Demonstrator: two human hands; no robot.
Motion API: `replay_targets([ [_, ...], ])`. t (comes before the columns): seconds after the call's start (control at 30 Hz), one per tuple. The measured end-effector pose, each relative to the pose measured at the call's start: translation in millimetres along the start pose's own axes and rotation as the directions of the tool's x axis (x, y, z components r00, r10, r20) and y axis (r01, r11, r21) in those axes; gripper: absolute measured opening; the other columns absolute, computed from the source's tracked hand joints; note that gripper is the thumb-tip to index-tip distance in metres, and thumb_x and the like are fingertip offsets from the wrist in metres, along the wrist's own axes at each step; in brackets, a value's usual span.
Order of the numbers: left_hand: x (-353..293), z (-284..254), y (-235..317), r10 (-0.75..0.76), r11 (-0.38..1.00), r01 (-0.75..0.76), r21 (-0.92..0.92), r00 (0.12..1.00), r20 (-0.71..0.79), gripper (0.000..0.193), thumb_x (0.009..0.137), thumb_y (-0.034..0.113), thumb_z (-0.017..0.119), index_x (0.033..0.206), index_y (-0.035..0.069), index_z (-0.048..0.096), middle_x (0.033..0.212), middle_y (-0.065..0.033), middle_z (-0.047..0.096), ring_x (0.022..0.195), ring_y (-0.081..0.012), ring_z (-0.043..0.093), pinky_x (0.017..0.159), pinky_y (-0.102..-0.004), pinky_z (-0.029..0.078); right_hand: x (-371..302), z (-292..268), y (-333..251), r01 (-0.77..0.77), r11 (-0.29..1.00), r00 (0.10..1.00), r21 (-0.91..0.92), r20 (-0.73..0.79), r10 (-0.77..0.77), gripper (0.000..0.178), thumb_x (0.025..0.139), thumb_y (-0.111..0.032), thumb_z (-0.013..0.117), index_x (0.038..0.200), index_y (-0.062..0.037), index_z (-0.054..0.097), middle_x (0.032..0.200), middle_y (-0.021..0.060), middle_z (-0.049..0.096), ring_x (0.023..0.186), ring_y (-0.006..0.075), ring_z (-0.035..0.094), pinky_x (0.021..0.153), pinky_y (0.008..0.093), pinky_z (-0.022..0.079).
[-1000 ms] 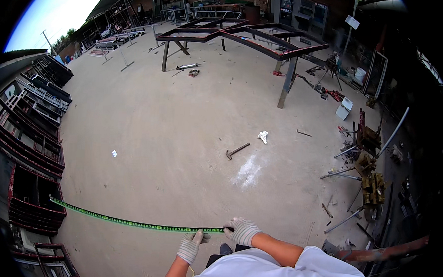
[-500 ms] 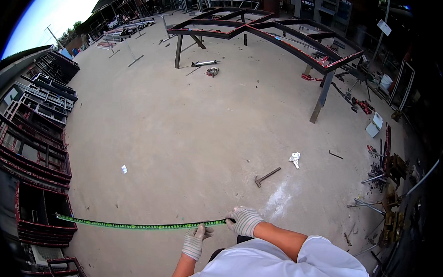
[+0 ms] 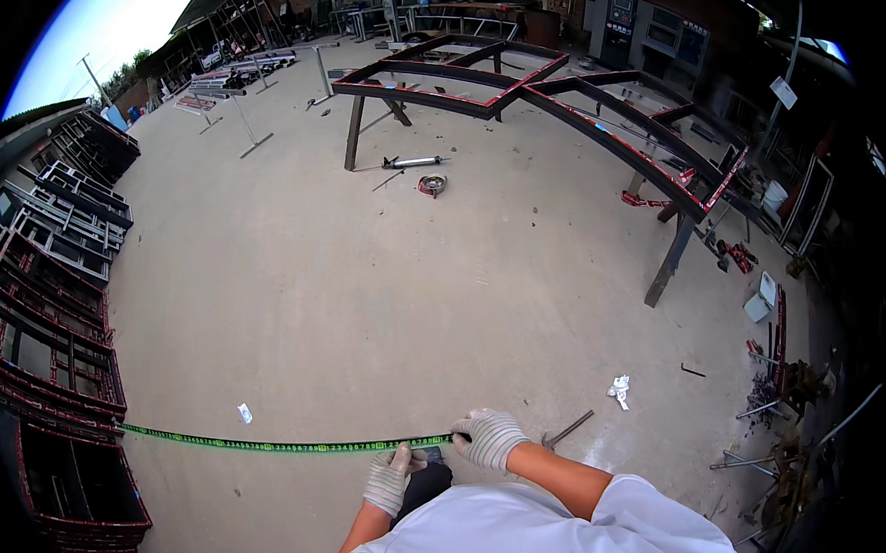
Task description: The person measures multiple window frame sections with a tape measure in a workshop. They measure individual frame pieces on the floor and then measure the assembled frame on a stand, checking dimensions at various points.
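Head cam: person's L hand [image 3: 392,476] and R hand [image 3: 492,440] both wearing pale gloves w/ grey stripes, both working on a green-and-black tape measure [image 3: 294,447]. Tape is running out over the concrete floor [image 3: 290,319] from the R hand toward the person's L, bowing slightly, its far end reaching the stacked dark frames w/ red edges [image 3: 53,366] at the L side; can't tell if the tip is touching them.

L hand is pinching the blade from below, thumb and fingers pressing together on it, just beside R hand. R hand is curling its fingers around the near end of the tape, a dark bit showing at the fingertips; rest of that grip is hidden by the glove, so can't tell more.

Person is wearing a white shirt [image 3: 550,527]; a dark shoe [image 3: 434,456] is peeking out between the hands, below the tape. Hammer [image 3: 569,429] is lying just beyond R forearm, partly hidden by it. Crumpled white scrap [image 3: 619,391] is lying past the hammer; small white paper [image 3: 245,413] is lying near the tape, on its far side. Big dark frame on legs [image 3: 611,135] is standing farther off, w/ a long tube-like tool [image 3: 414,162] and a round item [image 3: 432,185] lying near it.
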State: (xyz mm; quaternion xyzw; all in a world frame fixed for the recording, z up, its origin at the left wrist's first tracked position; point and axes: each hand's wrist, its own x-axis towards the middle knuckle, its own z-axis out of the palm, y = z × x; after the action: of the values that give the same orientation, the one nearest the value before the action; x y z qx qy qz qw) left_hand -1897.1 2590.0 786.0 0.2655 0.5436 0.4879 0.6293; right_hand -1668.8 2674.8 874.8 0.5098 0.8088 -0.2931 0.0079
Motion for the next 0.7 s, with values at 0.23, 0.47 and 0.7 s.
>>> replay_targets([
  [0.23, 183.1, -17.1, 162.8, -0.059, 0.941, -0.014, 0.338, 0.977, 0.204, 0.043, 0.107, 0.036, 0.059, 0.105, -0.003, 0.074, 0.092, -0.0115, 0.076, 0.082, -0.0193, 0.072, 0.082, -0.0359, 0.059, 155.7, -81.3, -13.6, -0.143, 0.981, 0.975, 0.131, -0.149, 0.162, 0.029, 0.096, -0.03, 0.058, 0.112, -0.0149, 0.076, 0.103, 0.0165, 0.072, 0.098, 0.0351, 0.068, 0.087, 0.0463, 0.055],
  [0.47, 352.6, -35.5, 211.3, -0.038, 0.97, -0.003, 0.242, 0.985, 0.166, 0.038, 0.107, 0.032, 0.059, 0.107, -0.003, 0.073, 0.093, -0.0129, 0.076, 0.084, -0.0205, 0.073, 0.083, -0.0369, 0.061, 328.6, -137.6, 11.0, -0.129, 0.989, 0.976, 0.077, -0.164, 0.14, 0.029, 0.096, -0.032, 0.058, 0.113, -0.0168, 0.076, 0.102, 0.0136, 0.071, 0.099, 0.0338, 0.068, 0.088, 0.0453, 0.056],
  [0.7, 496.9, -82.3, 271.8, -0.059, 0.992, 0.061, 0.106, 0.998, -0.023, 0.037, 0.107, 0.033, 0.06, 0.101, -0.001, 0.071, 0.092, -0.0132, 0.073, 0.085, -0.023, 0.071, 0.083, -0.0413, 0.061, 540.7, -188.6, 22.9, 0.031, 0.998, 0.999, 0.055, 0.028, -0.032, 0.029, 0.096, -0.032, 0.056, 0.11, -0.0163, 0.076, 0.102, 0.0135, 0.071, 0.1, 0.0337, 0.068, 0.087, 0.0496, 0.056],
])
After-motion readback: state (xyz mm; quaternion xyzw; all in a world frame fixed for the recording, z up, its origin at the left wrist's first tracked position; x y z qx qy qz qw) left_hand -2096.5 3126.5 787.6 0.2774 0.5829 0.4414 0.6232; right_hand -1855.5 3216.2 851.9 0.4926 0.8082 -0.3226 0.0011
